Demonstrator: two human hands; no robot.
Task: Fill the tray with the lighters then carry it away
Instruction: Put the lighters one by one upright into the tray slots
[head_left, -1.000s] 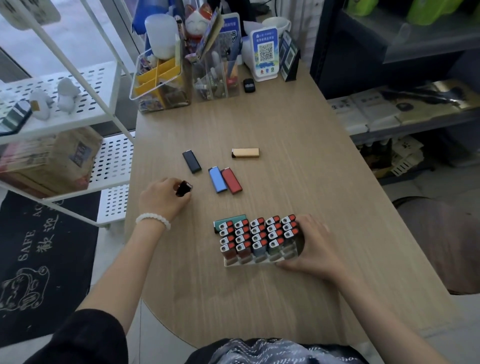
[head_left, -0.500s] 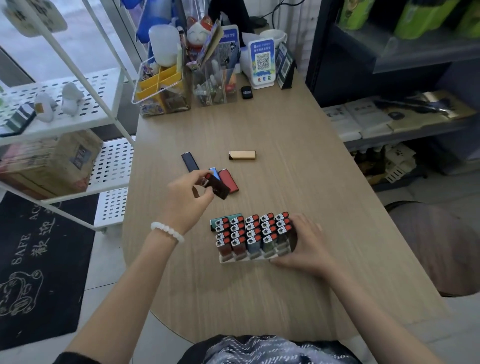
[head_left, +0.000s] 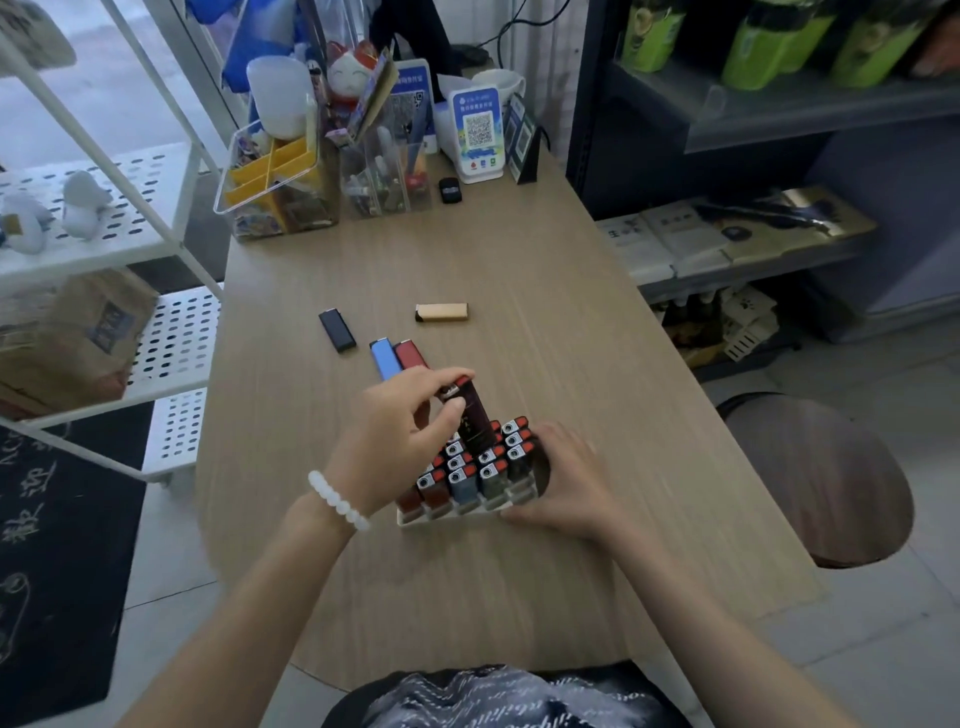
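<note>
Wood-grain counter (head_left: 545, 291), white perforated shelving (head_left: 109, 244) to the left, dark shelving (head_left: 779, 119) to the right. Clutter at the far end of the counter: clear organizer with yellow dividers (head_left: 278, 176), QR code stand (head_left: 478, 135), lucky cat figure (head_left: 350, 75).

White tray (head_left: 441, 517) sits near the front edge of the counter, packed with upright lighters in rows (head_left: 480, 470). Right hand (head_left: 563, 480) rests against the tray's right side, fingers curled round its edge; whether they actually grip it I cannot tell. Left hand (head_left: 402, 441), white bead bracelet (head_left: 337, 501) on the wrist, is above the tray's back rows. Its thumb and fingers (head_left: 447, 379) pinch a dark red lighter (head_left: 470, 415), held roughly upright, slightly tilted, lower end among the tops of the back-row lighters. Whether it is seated in a slot is hidden.

Loose on the counter beyond the tray: blue lighter (head_left: 385, 358) and red lighter (head_left: 410, 354) side by side, touching or nearly so; black lighter (head_left: 337, 330) just left of them; tan lighter (head_left: 441, 312) lying crosswise, further back.
</note>
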